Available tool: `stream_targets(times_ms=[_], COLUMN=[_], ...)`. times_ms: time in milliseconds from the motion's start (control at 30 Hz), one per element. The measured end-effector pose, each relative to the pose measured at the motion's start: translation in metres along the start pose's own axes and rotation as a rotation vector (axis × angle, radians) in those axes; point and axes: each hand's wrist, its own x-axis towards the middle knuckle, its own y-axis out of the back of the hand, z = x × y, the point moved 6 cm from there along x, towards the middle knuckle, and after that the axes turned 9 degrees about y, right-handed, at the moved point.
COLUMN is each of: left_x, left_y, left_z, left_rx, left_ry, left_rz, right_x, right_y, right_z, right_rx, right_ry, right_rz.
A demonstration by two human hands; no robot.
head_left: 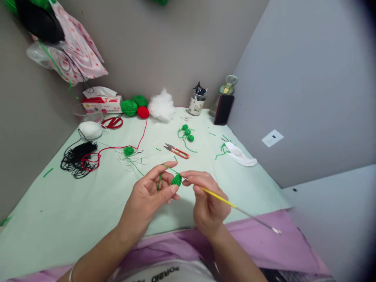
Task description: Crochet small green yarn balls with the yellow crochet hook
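My left hand (152, 194) pinches a small green crocheted piece (176, 180) between thumb and fingers, with green yarn (167, 167) looped over the index finger. My right hand (205, 199) is closed on a yellow-handled crochet hook (232, 204), whose tip meets the green piece and whose metal end points right toward the table edge. Both hands hover over the pale green table (73, 211) near its front edge.
Orange snips (177, 151) lie just beyond my hands. Farther back are small green crocheted balls (187, 133), green and red yarn balls (135, 107), white stuffing (161, 105), red scissors (113, 123), black yarn (76, 158), a tissue box (101, 103), a jar (196, 102) and a phone (223, 109).
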Motion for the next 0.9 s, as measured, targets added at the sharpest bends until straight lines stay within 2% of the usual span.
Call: stream_targets(times_ms=[100,300,400,500,633,800,900], left_x=[0.000,0.002,0.004,0.005,0.006,0.004,0.002], left_y=[0.003,0.006,0.006,0.006,0.006,0.008,0.012], left_z=[0.000,0.000,-0.002,-0.003,-0.003,-0.002,-0.002], left_rx=[-0.018,-0.107,-0.174,-0.207,-0.193,-0.073,0.006], left_ry=[0.007,0.070,0.102,0.111,0.104,0.039,0.000], left_rz=[0.006,-0.029,-0.035,-0.039,-0.034,-0.002,0.031], right_x=[0.002,-0.006,-0.010,-0.011,-0.011,-0.002,0.001], right_y=[0.000,-0.008,-0.013,-0.015,-0.013,-0.008,-0.007], right_z=[0.007,0.034,0.043,0.047,0.042,0.017,0.007], right_rx=[0.111,0.378,0.467,0.500,0.473,0.253,0.218], right_ry=[-0.157,-0.557,-0.672,-0.719,-0.674,-0.385,-0.252], right_rz=[0.043,0.137,0.161,0.167,0.169,0.106,0.101])
